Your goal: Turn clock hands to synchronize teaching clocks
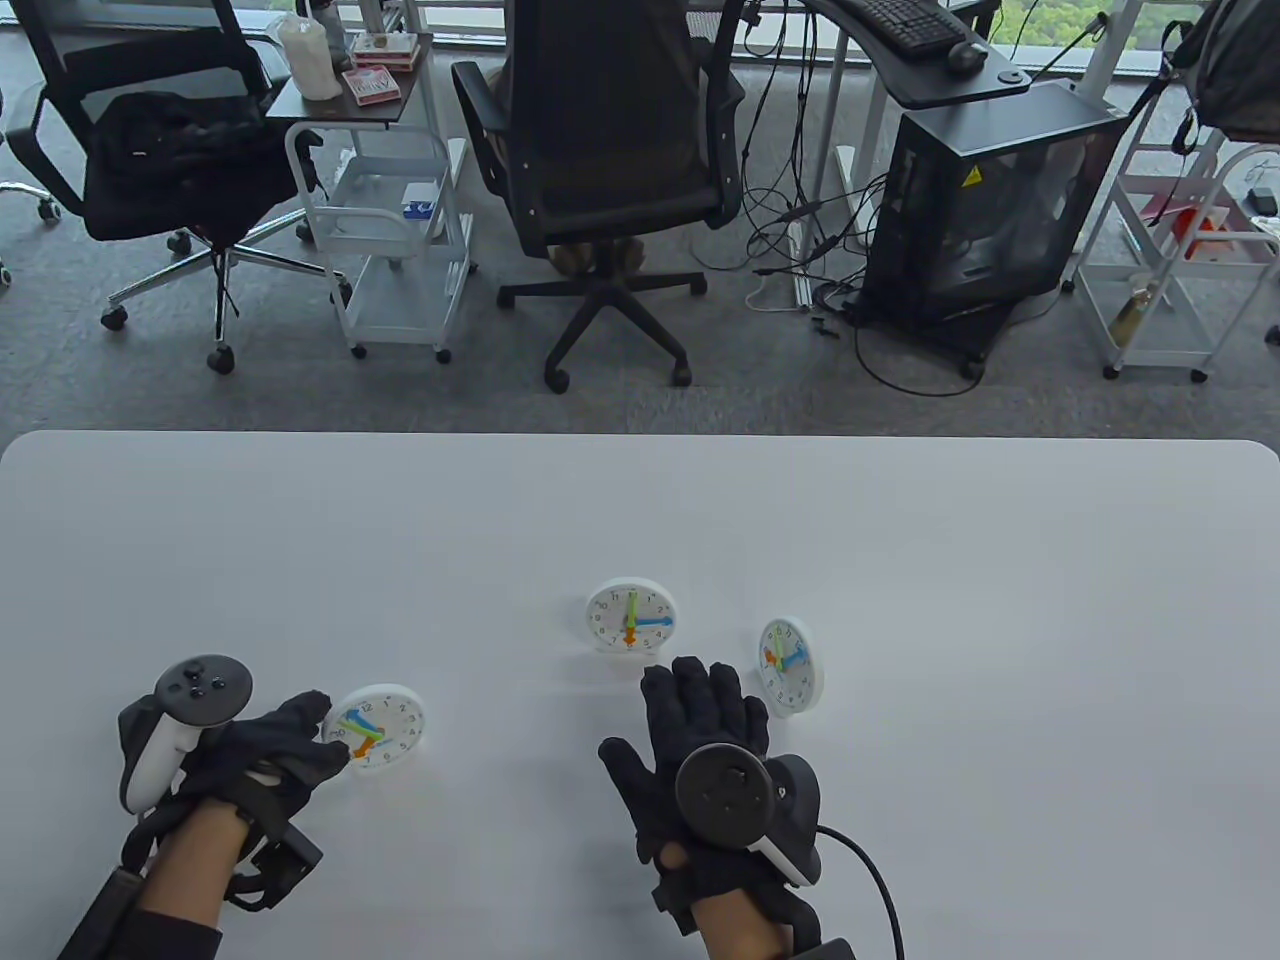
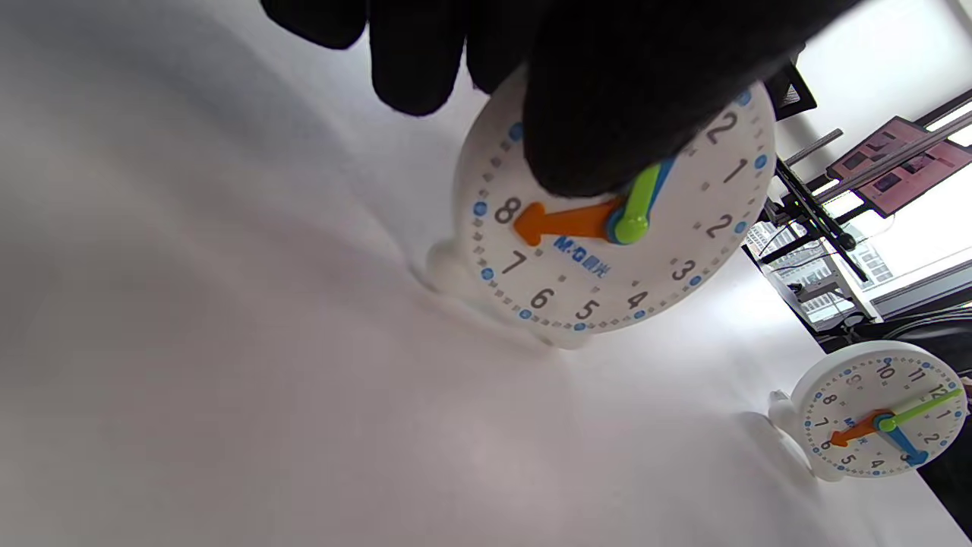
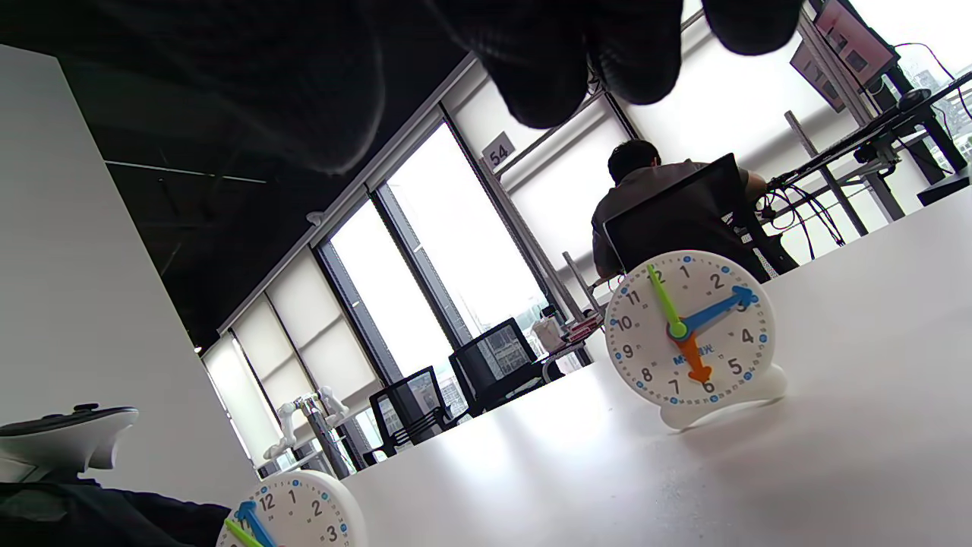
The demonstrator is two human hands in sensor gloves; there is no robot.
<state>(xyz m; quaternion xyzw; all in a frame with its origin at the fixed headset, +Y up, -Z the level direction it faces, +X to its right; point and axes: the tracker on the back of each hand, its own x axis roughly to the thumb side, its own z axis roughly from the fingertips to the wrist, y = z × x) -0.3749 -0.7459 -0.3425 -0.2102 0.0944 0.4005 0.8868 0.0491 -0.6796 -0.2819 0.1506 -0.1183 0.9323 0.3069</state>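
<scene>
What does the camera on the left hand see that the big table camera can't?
Only the left wrist view shows the near clock close enough to read: its orange hand points at the 8, and a gloved finger presses on the face over the green and blue hands.

Only the table view shows the third clock on the right, the right hand resting flat on the table touching no clock, and the office chairs behind.

Both show the left hand's clock and the middle clock, standing apart from each other.
</scene>
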